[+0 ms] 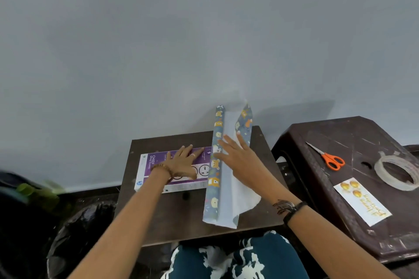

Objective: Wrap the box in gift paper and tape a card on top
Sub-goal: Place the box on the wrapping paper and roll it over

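Box point(172, 169) flat on dark table point(167, 215); grey wall point(204, 41) behind

We cannot read the gold script on the card point(362, 201); it is too small. Our left hand point(181, 162) covers the middle of the box point(156, 165), and the gift paper point(226, 165) hides the box's right end. At the picture's left edge, green and dark shapes point(34, 192) are blurred beyond telling. The plastic stool point(353, 133) is cut off at the right edge.

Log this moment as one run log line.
stage: paper not yet unrolled | left hand: flat on box | right hand: flat on gift paper | card, tape, scissors: untouched
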Demonstrator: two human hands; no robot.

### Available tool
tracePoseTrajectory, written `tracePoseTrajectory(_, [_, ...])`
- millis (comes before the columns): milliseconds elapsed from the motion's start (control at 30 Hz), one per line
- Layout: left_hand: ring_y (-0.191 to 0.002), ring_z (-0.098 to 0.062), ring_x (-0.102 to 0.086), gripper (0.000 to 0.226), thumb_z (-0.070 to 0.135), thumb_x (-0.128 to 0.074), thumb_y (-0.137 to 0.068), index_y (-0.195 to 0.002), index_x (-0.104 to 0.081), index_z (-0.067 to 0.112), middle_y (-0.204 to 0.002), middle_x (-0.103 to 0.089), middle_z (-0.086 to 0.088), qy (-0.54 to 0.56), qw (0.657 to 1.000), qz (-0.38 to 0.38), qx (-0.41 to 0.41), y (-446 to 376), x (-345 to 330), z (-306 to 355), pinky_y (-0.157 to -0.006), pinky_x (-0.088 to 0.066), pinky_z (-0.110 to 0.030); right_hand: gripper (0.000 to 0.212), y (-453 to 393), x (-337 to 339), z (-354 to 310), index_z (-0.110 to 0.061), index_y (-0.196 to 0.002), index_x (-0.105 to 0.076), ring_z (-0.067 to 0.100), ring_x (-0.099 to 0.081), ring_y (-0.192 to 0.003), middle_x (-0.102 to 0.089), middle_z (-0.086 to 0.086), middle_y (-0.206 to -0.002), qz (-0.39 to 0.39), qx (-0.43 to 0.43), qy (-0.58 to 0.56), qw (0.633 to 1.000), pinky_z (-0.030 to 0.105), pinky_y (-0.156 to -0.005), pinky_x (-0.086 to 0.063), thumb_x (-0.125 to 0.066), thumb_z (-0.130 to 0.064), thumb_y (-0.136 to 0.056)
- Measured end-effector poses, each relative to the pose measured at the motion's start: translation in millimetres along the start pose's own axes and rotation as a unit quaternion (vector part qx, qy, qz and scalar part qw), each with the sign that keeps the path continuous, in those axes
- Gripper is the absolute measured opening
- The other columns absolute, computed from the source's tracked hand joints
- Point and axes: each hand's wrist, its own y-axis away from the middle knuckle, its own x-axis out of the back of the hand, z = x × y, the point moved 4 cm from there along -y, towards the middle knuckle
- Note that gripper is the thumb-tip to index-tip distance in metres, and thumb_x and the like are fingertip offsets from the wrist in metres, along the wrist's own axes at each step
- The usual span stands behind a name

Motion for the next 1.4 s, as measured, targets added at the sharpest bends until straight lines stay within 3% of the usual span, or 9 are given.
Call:
tracePoseTrajectory(167, [-0.143,-0.029,0.014,0.123,0.053,-0.074,-0.067,-0.145,0.019,0.032,-0.155,0.017,-0.009,-0.115,0.992,-0.055,-0.008,2,-1,-15,-0.11,0.005,-0.059,0.063,-9,-8,-15,-0.035,-0.148,-0.01,0.028,-0.049,-0.117,-0.003,0.009,-0.158,-0.043,0.007,-0.036,0.998,0.039,-0.088,-0.041,-0.037,-0.012,-0.096])
tracePoseTrajectory(333, [-0.142,-0.029,-0.011,0.116,0.055,-0.071,-0.068,-0.148,0.009,0.028,-0.153,-0.011,-0.011,-0.161,0.983,0.081,-0.032,8,-5,-23,-0.112,-0.01,-0.059,0.04,-13,-15,-16,-0.027,-0.129,-0.047,0.028,-0.052,-0.115,-0.031,0.011,-0.149,-0.011,-0.047,0.002,0.999,0.043,-0.086,-0.043,-0.054,-0.017,-0.09])
tracePoseTrajectory(467, [-0.14,-0.031,-0.012,0.116,0.058,-0.07,-0.067,-0.149,0.006,0.025,-0.152,-0.01,-0.014,-0.193,0.969,0.149,0.044,21,26,-46,-0.11,-0.012,-0.061,0.042,-13,-8,-17,-0.028,-0.085,-0.07,0.022,-0.066,-0.072,-0.067,0.007,-0.102,0.023,-0.094,0.033,0.995,0.037,-0.058,-0.051,-0.087,-0.028,-0.047])
tracePoseTrajectory(633, [-0.136,-0.031,-0.02,0.114,0.06,-0.068,-0.067,-0.149,0.002,0.022,-0.148,-0.017,-0.014,-0.177,0.954,0.235,0.064,37,66,-59,-0.109,-0.018,-0.061,0.034,-16,-11,-26,-0.018,-0.124,-0.048,0.027,-0.051,-0.112,-0.049,0.008,-0.123,-0.015,-0.131,-0.006,0.991,0.047,-0.094,-0.037,-0.051,-0.028,-0.092])
tracePoseTrajectory(867, [-0.138,-0.03,-0.016,0.114,0.059,-0.068,-0.068,-0.149,0.004,0.023,-0.148,-0.016,-0.013,-0.195,0.945,0.26,0.028,49,81,-29,-0.11,-0.014,-0.061,0.04,-29,-17,-33,-0.014,-0.132,-0.047,0.026,-0.05,-0.117,-0.051,0.008,-0.128,-0.02,-0.162,-0.199,0.966,0.039,-0.098,-0.04,-0.052,-0.022,-0.092])
tracePoseTrajectory(933, [-0.138,-0.03,-0.015,0.114,0.059,-0.067,-0.068,-0.149,0.005,0.023,-0.148,-0.015,-0.013,-0.194,0.945,0.263,0.021,52,83,-23,-0.11,-0.013,-0.061,0.027,-24,-10,-19,-0.011,-0.117,-0.057,0.025,-0.055,-0.106,-0.057,0.01,-0.117,0.062,-0.255,-0.43,0.864,0.034,-0.09,-0.043,-0.055,-0.016,-0.09])
tracePoseTrajectory(1033, [-0.137,-0.03,-0.015,0.115,0.059,-0.068,-0.068,-0.149,0.005,0.023,-0.148,-0.015,-0.013,-0.17,0.947,0.272,0.016,56,90,-12,-0.11,-0.015,-0.061,0.022,-10,-1,-5,-0.01,-0.107,-0.057,0.024,-0.059,-0.097,-0.062,0.014,-0.106,0.143,-0.349,-0.804,0.46,0.036,-0.082,-0.049,-0.055,-0.025,-0.092])
tracePoseTrajectory(1100, [-0.137,-0.03,-0.015,0.115,0.059,-0.068,-0.067,-0.149,0.006,0.023,-0.148,-0.014,-0.014,-0.174,0.946,0.274,0.008,60,92,1,-0.11,-0.014,-0.061,0.036,-4,3,2,-0.015,-0.118,-0.053,0.025,-0.06,-0.103,-0.063,0.01,-0.109,0.152,-0.312,-0.877,0.332,0.042,-0.08,-0.054,-0.054,-0.037,-0.09])
tracePoseTrajectory(1400, [-0.144,-0.023,0.006,0.12,0.084,-0.045,-0.059,-0.148,0.01,0.025,-0.155,0.008,-0.005,-0.026,0.946,0.323,-0.018,93,70,46,-0.109,0.004,-0.062,0.043,45,6,48,-0.006,-0.118,-0.054,0.025,-0.068,-0.073,-0.067,0.014,-0.095,0.272,-0.349,-0.839,0.316,0.029,-0.055,-0.056,-0.07,-0.02,-0.08])
